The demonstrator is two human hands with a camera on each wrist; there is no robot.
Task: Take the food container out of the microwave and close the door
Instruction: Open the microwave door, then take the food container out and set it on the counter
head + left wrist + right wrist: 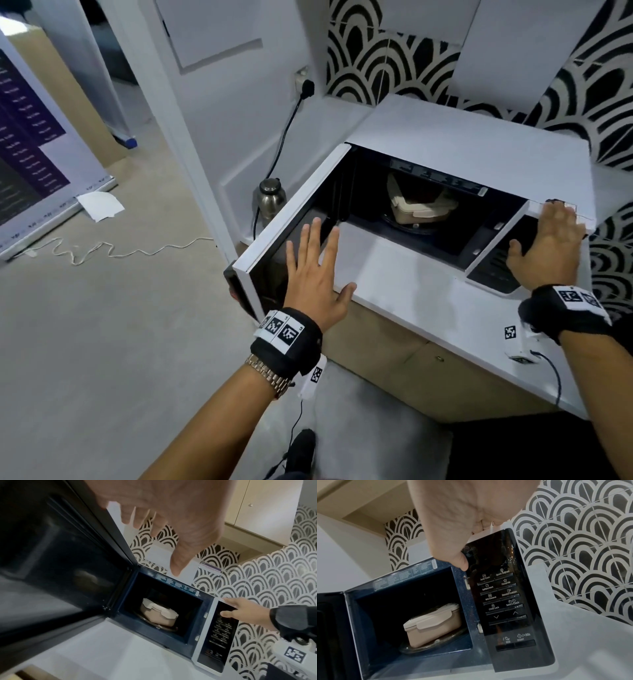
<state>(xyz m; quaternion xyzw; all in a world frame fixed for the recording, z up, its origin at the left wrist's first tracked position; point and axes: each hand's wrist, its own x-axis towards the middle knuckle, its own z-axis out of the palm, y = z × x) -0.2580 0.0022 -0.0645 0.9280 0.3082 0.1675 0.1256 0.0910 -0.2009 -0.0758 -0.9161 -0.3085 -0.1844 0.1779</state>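
A white microwave stands on the counter with its door swung wide to the left. Inside, a beige lidded food container sits on the glass turntable; it also shows in the wrist views as the container and the container. My left hand hovers with spread fingers in front of the door's dark inner face, holding nothing. My right hand rests on the microwave's top right front corner, thumb on the black control panel.
A steel bottle stands on the floor left of the door, beside a black power cord running up to a wall socket. The white countertop stretches in front of the microwave. Patterned tiles back the counter.
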